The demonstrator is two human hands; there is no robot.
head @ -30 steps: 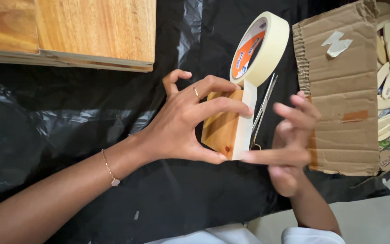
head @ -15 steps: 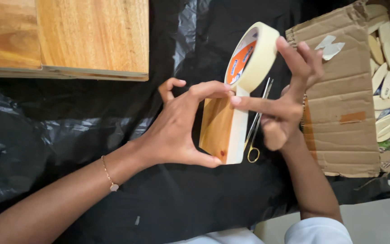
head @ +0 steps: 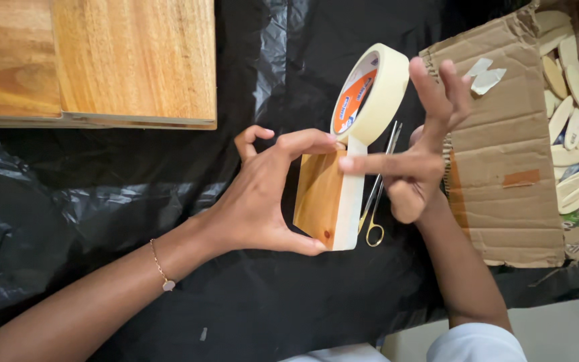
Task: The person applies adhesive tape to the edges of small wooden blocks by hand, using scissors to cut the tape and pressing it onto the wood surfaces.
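Our left hand (head: 263, 194) pinches a small wooden block (head: 319, 198) upright at the middle of the black plastic sheet (head: 68, 214) while our right hand (head: 417, 161), fingers spread, presses masking tape from the roll (head: 370, 90) along its edge, scissors (head: 378, 194) just beside.

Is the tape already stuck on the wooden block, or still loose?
Stuck: a strip from the tape roll lies flat along the wooden block edge, pressed by the right hand.

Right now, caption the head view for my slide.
Left hand steadies a wooden block while right hand presses masking tape along its edge.
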